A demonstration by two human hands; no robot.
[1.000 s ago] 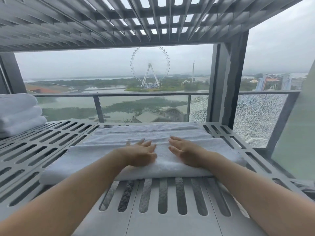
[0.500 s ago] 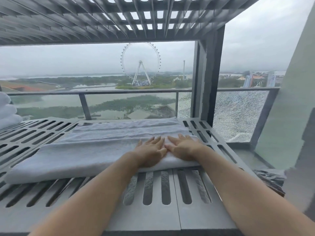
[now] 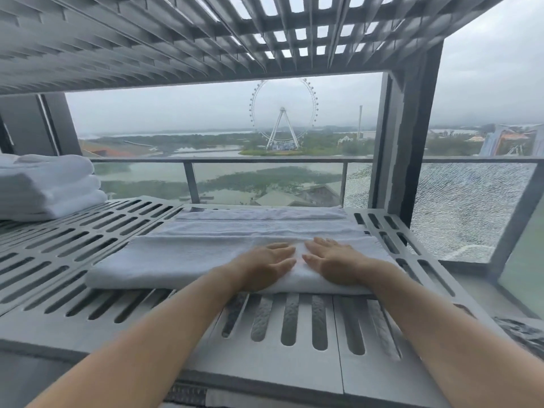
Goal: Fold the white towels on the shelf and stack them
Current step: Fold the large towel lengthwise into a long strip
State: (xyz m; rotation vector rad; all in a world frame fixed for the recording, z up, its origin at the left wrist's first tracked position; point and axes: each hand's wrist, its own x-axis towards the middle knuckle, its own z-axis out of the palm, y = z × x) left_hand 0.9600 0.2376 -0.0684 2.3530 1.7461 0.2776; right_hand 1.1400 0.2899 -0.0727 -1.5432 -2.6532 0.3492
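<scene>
Head view: long white terry towel [image 3: 176,260], folded lengthwise, lies on grey slotted metal shelf [image 3: 294,369]; left hand [image 3: 265,270] and right hand [image 3: 334,265] press it flat, fingers straight, holding nothing; fabric probably soft, light, limp; pinch 2 end corners; stack of folded white towels [image 3: 50,189] sits far left.

Stack [image 3: 50,187] at far left is cut by the frame edge, can't see its full width. My left hand [image 3: 265,267] & right hand [image 3: 335,265] hide the towel [image 3: 182,257] beneath them. Forearms run off the bottom. Dark thing [image 3: 524,334] at right edge: cropped, blurry, can't ID. What's under the shelf [image 3: 88,245] slots is too vague to tell.
</scene>
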